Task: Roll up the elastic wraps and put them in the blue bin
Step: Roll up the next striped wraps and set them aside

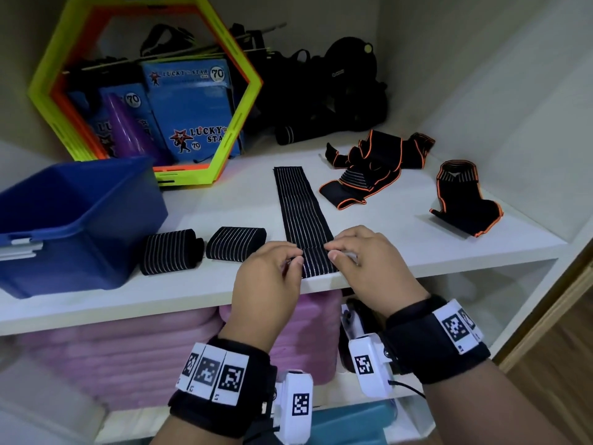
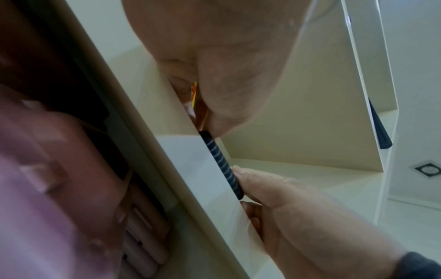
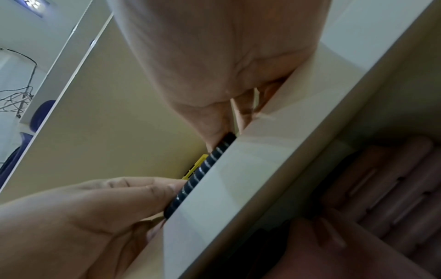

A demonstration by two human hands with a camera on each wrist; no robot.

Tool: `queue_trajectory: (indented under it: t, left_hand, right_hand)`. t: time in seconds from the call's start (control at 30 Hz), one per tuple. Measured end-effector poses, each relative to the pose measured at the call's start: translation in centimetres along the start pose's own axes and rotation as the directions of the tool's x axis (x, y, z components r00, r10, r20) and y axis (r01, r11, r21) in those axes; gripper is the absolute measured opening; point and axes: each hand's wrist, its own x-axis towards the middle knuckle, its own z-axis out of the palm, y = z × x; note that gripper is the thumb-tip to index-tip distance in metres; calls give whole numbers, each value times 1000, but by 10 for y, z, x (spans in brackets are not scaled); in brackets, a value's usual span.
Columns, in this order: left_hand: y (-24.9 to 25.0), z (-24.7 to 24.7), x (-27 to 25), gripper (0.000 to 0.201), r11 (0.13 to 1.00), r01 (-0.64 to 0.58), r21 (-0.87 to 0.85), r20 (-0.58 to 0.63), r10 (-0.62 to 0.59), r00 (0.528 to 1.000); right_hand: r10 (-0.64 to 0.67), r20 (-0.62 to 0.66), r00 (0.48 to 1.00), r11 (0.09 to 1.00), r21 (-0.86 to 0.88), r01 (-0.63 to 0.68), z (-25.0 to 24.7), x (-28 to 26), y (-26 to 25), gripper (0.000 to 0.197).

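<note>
A long black elastic wrap (image 1: pixel 301 207) with thin pale stripes lies flat on the white shelf (image 1: pixel 401 232), running away from me. Its near end is folded over at the shelf's front edge. My left hand (image 1: pixel 293 260) pinches that end on the left and my right hand (image 1: pixel 333 250) pinches it on the right. From below, the left wrist view has the left hand (image 2: pixel 212 122) on the started roll (image 2: pixel 222 164). The right wrist view has the right hand (image 3: pixel 219 132) on the same roll (image 3: pixel 198 177). Two rolled wraps (image 1: pixel 171 250) (image 1: pixel 236 244) lie left of my hands, beside the blue bin (image 1: pixel 80 258).
Orange-trimmed black wraps (image 1: pixel 369 168) (image 1: pixel 462 200) lie unrolled at the right of the shelf. A yellow-green hexagon frame (image 1: pixel 237 123) and blue packets (image 1: pixel 189 110) stand behind the bin, with black gear (image 1: pixel 337 97) at the back. Pink mats (image 1: pixel 128 354) fill the shelf below.
</note>
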Motion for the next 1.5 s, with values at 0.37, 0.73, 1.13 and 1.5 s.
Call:
queue_trajectory:
  t: [0.37,0.73,1.13,1.5]
  left_hand:
    - [14,-21,-1,49,989,134,58,235,-144,961]
    - [12,-15,7,25,938,312,-150,84,-302,950]
    - [11,-7,9,27,955,280,-101,11,-280,960]
    - [6,-12,-1,31,993,86,-84,58,-81,995]
  right_hand:
    - [-61,127,990,996,72,52,-12,-1,10,46]
    - [38,-9,999,989,146,-36,-12,2,9,17]
    - [-2,-60,998,998,66,6,-5,1,2,25]
    - [-38,4,999,997,-72,38,3,3,4,41]
